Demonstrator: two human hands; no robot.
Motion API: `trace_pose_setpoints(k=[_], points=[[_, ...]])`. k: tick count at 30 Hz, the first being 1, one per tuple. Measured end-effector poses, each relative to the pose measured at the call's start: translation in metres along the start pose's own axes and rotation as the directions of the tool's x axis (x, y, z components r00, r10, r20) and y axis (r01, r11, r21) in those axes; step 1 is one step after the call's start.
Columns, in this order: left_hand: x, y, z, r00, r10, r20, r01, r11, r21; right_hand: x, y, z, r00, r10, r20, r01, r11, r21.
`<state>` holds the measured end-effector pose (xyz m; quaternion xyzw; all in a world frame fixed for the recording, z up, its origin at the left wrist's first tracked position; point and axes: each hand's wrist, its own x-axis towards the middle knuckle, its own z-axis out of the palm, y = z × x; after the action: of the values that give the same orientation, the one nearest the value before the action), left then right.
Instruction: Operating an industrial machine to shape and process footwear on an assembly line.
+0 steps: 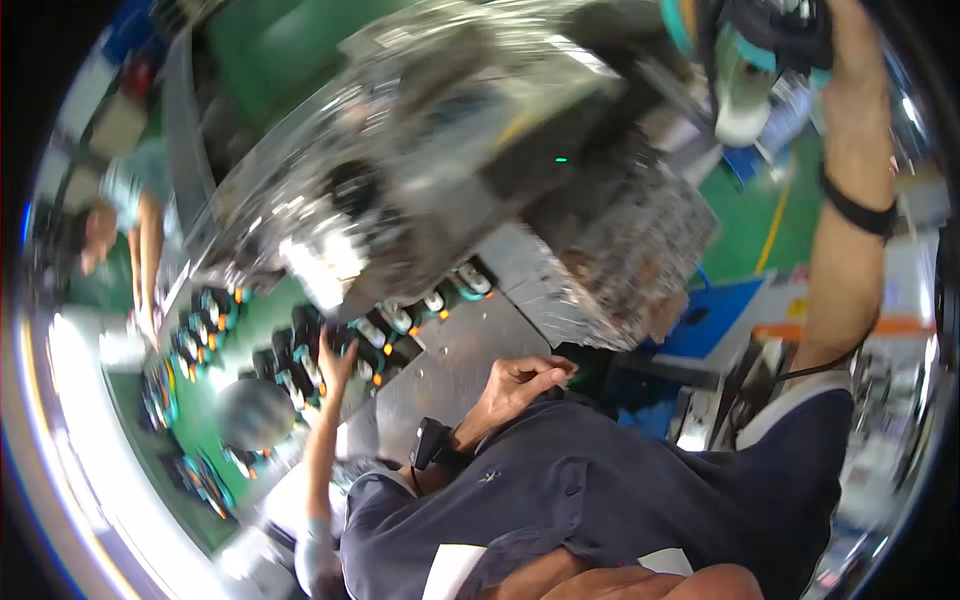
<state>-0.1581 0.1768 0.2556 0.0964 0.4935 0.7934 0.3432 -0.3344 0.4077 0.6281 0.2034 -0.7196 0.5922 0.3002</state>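
The person's right hand [848, 38] is raised at the upper right, well beyond the tabletop [465, 365] and partly cut off by the picture's rim. Beside it, in the air, is a shoe [745, 85] in black, teal and white, with its pale toe pointing down. The fingers are hidden there, so I cannot tell how they close on it. A black band [856, 210] circles that forearm.

The left hand [522, 388] is near the torso, by the tabletop's near right edge, with fingers curled in and the thumb pressed against them. A black device [431, 444] sits on its wrist.

Along the far left edge of the tabletop runs a row of shoes [396, 318], white and teal with orange spots. A co-worker's hand [337, 357] reaches to this row, fingers apart. Past the far edge is a shiny machine [430, 175], badly blurred; by the right edge stands a mottled grey-brown block [640, 255].
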Motion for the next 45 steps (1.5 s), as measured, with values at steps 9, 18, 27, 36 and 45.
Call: trace_pose_setpoints(k=[9,18,27,36,45], points=[[0.089,0.043,0.191,0.754,0.211,0.622,0.013,0.942,-0.335,-0.274,-0.056,-0.121,0.874,0.355,-0.333,-0.280,0.926,0.253],[0.035,-0.091,0.372,0.618,-0.203,0.760,0.347,0.937,-0.031,-0.546,-0.153,-0.209,0.510,0.251,-0.823,-0.424,0.905,0.014],[-0.062,-0.238,0.527,0.299,-0.365,0.881,-0.138,0.898,0.419,-0.755,-0.234,-0.251,-0.238,-0.107,-0.965,-0.594,0.802,0.058],[-0.022,-0.441,0.724,0.294,-0.476,0.829,-0.443,0.701,0.559,-0.870,-0.320,-0.273,-0.470,-0.479,-0.741,-0.713,0.701,-0.001],[0.010,-0.555,0.825,0.401,-0.544,0.737,-0.608,0.444,0.658,-0.877,-0.351,-0.292,-0.470,-0.651,-0.596,-0.868,0.463,0.178]])
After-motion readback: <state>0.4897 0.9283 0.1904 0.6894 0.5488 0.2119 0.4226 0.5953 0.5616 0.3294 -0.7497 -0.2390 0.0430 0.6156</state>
